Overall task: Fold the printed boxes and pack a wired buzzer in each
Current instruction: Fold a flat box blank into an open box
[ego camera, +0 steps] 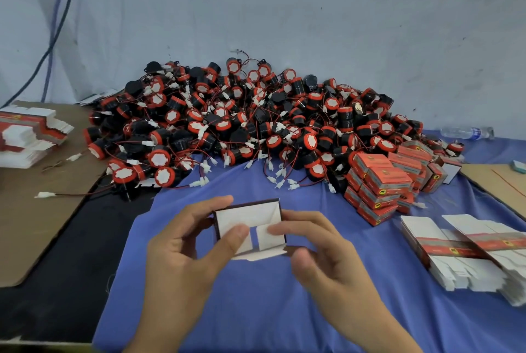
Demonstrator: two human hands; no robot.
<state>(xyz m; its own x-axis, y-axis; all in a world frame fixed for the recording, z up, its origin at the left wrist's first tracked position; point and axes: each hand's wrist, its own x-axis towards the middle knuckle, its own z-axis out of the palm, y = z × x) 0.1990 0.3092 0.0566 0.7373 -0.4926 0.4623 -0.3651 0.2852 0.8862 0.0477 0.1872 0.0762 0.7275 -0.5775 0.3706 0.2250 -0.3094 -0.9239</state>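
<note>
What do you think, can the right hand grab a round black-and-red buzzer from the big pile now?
Probably not yet: the right hand holds the half-folded white cardboard box with the left hand. The way looks free, though; only bare blue cloth lies between it and the pile of round black-and-red buzzers.

Buzzer heap blocks ahead (blue cloth bare nearer).

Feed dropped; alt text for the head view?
The left hand and right hand hold a half-folded box over a blue cloth, white end flaps toward the camera. Behind it lies a large heap of red-and-black wired buzzers, with closed red boxes at right and flat box blanks at both sides.
</note>
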